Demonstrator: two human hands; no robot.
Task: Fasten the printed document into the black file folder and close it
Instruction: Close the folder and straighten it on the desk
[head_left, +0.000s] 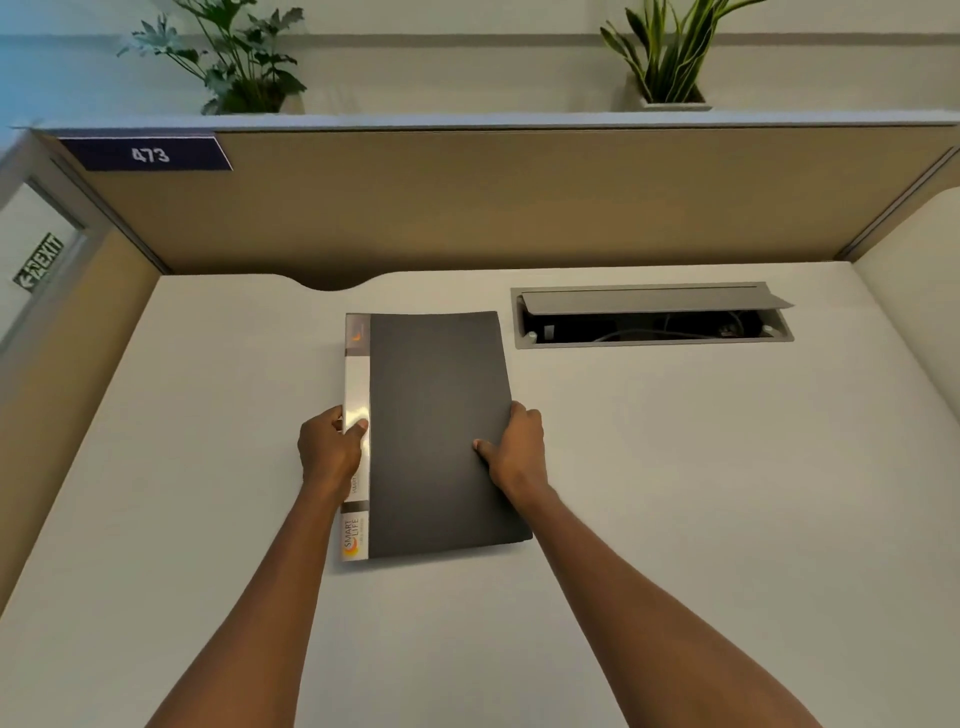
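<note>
Two hands are on the black folder (436, 431), which lies shut and flat in the middle of the white tabletop (675, 467). Your left hand (328, 449) grips the folder's left edge, on the shiny white spine strip (357, 395). The thumb sits on top of the strip and the fingers (332, 415) curl around the edge. Your right hand (514, 449) grips the right edge the same way, with the thumb pressed on the dark cover and the other fingers tucked at the edge. You cannot see any printed pages, because the cover hides what is inside.

Far right of the folder, a cable box (652, 317) is set into the tabletop with its grey lid tipped up. A tan wall panel (519, 208) stands at the far side, with a blue sign (148, 154) that reads 473. Two green plants (234, 57) sit up on top of it.
</note>
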